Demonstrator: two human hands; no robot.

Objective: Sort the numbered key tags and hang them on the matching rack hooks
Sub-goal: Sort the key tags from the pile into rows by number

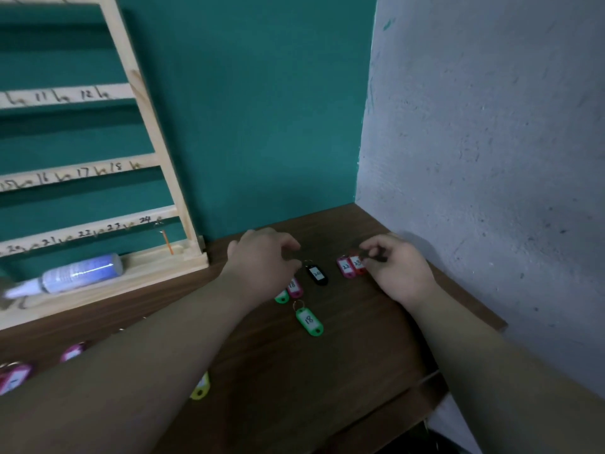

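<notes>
Ten key tags [309, 321], one rack [154, 152]

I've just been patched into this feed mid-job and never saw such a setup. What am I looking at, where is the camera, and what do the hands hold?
There is no machine here: a person works with bare hands, and the one picture comes from a camera worn on their head, looking down. The left hand curls over the ring of the black tag marked 20; whether it grips it is unclear. The right hand pinches a small dark thing, too blurred to name, beside the pink tag 22 and red tag 23. The green tag 18 lies nearer on the brown table; more tags lie partly hidden. At left stands a wooden rack with numbered hooks, a pale tube on its base.
</notes>
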